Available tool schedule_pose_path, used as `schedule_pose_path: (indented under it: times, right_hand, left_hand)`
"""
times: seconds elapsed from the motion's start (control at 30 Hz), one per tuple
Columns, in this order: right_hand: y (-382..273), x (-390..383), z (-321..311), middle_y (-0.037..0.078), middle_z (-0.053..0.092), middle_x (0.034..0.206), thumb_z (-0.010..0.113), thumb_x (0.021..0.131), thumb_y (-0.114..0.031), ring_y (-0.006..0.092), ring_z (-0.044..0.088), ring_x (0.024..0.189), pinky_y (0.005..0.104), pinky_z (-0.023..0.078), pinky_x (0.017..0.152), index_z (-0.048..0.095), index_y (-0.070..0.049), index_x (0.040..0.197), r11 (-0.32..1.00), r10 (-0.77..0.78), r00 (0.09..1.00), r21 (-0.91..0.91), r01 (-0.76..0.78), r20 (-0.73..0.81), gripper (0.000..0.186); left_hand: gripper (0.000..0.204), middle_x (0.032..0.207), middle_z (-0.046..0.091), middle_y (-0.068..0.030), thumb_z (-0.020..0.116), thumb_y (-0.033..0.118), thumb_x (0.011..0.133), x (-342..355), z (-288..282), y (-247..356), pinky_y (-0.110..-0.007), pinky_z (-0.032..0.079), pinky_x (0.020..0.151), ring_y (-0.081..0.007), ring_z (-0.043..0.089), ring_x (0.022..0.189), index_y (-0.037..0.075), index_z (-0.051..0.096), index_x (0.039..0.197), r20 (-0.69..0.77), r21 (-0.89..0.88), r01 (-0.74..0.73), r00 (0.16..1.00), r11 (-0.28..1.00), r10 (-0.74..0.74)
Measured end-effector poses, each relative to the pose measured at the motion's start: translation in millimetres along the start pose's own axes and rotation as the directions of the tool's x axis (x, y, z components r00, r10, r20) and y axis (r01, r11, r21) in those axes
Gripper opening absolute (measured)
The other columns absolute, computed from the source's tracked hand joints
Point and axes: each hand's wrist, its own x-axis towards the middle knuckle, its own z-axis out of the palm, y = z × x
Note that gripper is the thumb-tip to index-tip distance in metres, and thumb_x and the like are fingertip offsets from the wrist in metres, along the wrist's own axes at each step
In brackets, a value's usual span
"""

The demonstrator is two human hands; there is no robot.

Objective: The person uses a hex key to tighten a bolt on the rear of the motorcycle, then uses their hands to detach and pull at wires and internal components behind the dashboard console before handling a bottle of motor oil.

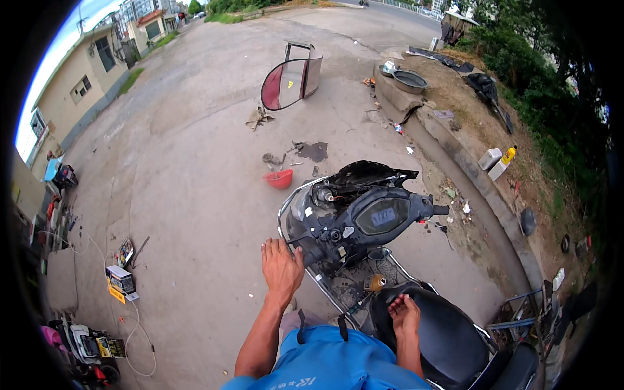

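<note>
A black electric scooter (348,224) stands in front of me, its handlebar turned and its front panel off or loose, with wires showing. My left hand (283,270) is at the end of the left handlebar grip (313,252), fingers stretched forward beside it; whether it presses on the grip I cannot tell. Over the black seat (448,325) hangs my right hand (404,315), its fingers loosely bent and apart, with nothing visible in it. The display (383,216) on the handlebar is lit. A yellow-brown container (375,282) sits on the scooter's footboard.
Beyond the front wheel lie a red bowl (278,179) and several small parts near a dark patch (313,152). A windshield-like cover (292,81) stands farther off. A concrete curb (468,166) runs along the right. Boxes (121,279) and a hose (140,338) lie at left.
</note>
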Motion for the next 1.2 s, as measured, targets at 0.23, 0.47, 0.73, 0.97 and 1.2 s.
schedule_pose_path:
  times: [0.23, 0.47, 0.73, 0.97, 1.2]
  right_hand:
    - [6.9, -2.3, -8.6, 0.005, 0.066, 0.090, 0.065, 0.104, -0.026, 0.0219, 0.065, 0.084, 0.0399, 0.055, 0.078, 0.067, -0.010, 0.101, 1.000, 0.014, 1.000, 0.017, -0.014, -0.025, 0.016]
    - [-7.1, -2.3, 2.3, 0.005, 0.068, 0.090, 0.067, 0.103, -0.023, 0.0199, 0.067, 0.083, 0.0370, 0.057, 0.077, 0.067, -0.010, 0.100, 1.000, 0.012, 1.000, 0.024, -0.012, 0.002, 0.014]
    - [-10.6, -10.6, -4.6, 0.003, 0.065, 0.087, 0.067, 0.104, -0.026, 0.0182, 0.065, 0.082, 0.0348, 0.055, 0.079, 0.068, -0.008, 0.103, 1.000, -0.002, 1.000, -0.010, 0.002, -0.007, 0.018]
    - [-11.8, -9.6, 2.2, 0.004, 0.064, 0.088, 0.066, 0.105, -0.025, 0.0187, 0.065, 0.083, 0.0350, 0.055, 0.079, 0.067, -0.008, 0.104, 1.000, 0.008, 1.000, -0.011, -0.007, 0.006, 0.018]
    - [-12.8, -4.6, -2.5, 0.004, 0.065, 0.089, 0.066, 0.105, -0.025, 0.0187, 0.065, 0.083, 0.0354, 0.056, 0.079, 0.067, -0.008, 0.104, 1.000, 0.001, 1.000, -0.008, -0.001, 0.018, 0.017]
  left_hand:
    - [0.018, 0.087, 0.066, -0.0149, 0.063, 0.018, 0.098, -13.8, -2.3, -13.4, -0.047, 0.047, 0.072, -0.0354, 0.062, 0.085, 0.003, 0.070, 0.090, 0.212, -0.192, 0.104, 0.975, 0.976, -0.062]
    - [0.022, 0.100, 0.064, -0.0220, 0.064, 0.019, 0.096, -1.2, -1.9, -4.5, -0.055, 0.044, 0.108, -0.0415, 0.060, 0.102, -0.002, 0.066, 0.103, -0.058, 0.006, 0.008, 0.998, 1.000, -0.008]
    - [0.018, 0.107, 0.066, -0.0189, 0.060, 0.013, 0.097, 0.9, -22.0, -5.0, -0.054, 0.043, 0.111, -0.0381, 0.061, 0.107, 0.002, 0.068, 0.109, 0.512, -0.187, 0.340, 0.834, 0.922, -0.204]
    - [0.029, 0.127, 0.065, -0.0205, 0.063, 0.018, 0.099, -10.5, -3.0, -4.9, -0.056, 0.038, 0.117, -0.0412, 0.056, 0.128, 0.001, 0.066, 0.121, 0.048, -0.052, 0.126, 0.991, 0.991, -0.124]
    - [0.017, 0.098, 0.067, -0.0138, 0.063, 0.018, 0.100, -3.9, -13.7, -4.2, -0.049, 0.050, 0.088, -0.0351, 0.061, 0.097, 0.004, 0.071, 0.098, 0.304, -0.138, 0.204, 0.940, 0.969, -0.154]
